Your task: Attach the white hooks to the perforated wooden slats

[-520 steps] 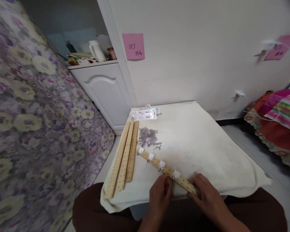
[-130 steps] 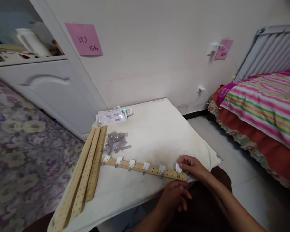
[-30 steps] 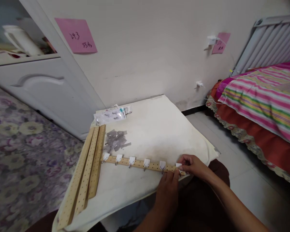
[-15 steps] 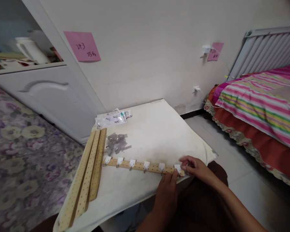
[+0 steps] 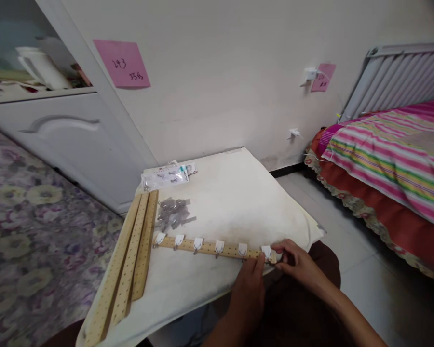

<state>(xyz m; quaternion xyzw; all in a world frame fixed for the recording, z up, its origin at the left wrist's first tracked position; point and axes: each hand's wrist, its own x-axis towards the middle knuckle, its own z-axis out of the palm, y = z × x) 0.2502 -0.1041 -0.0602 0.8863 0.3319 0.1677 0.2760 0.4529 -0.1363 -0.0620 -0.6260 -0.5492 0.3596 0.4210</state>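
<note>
A narrow perforated wooden strip (image 5: 231, 249) lies across the front of the cloth-covered table. Several white hooks (image 5: 219, 247) are spaced along it, each with a metal loop hanging at its lower edge. My left hand (image 5: 249, 282) grips the strip's near edge by the last white hook (image 5: 266, 252), fingertips touching that hook. At the strip's right end, my right hand (image 5: 298, 264) has thumb and index finger curled round the tip. What lies between those two fingers is partly hidden.
Left on the table are several longer perforated wooden strips (image 5: 132, 255) and a pile of small grey pieces (image 5: 173, 213). Packaged hooks (image 5: 166, 177) lie at the back left. The table (image 5: 238, 193) stands against the wall; a bed (image 5: 394, 159) is to the right.
My right hand has lowered slightly and its fingers have come onto the strip's right end. My left hand stays by the last hook. The view has shifted slightly.
</note>
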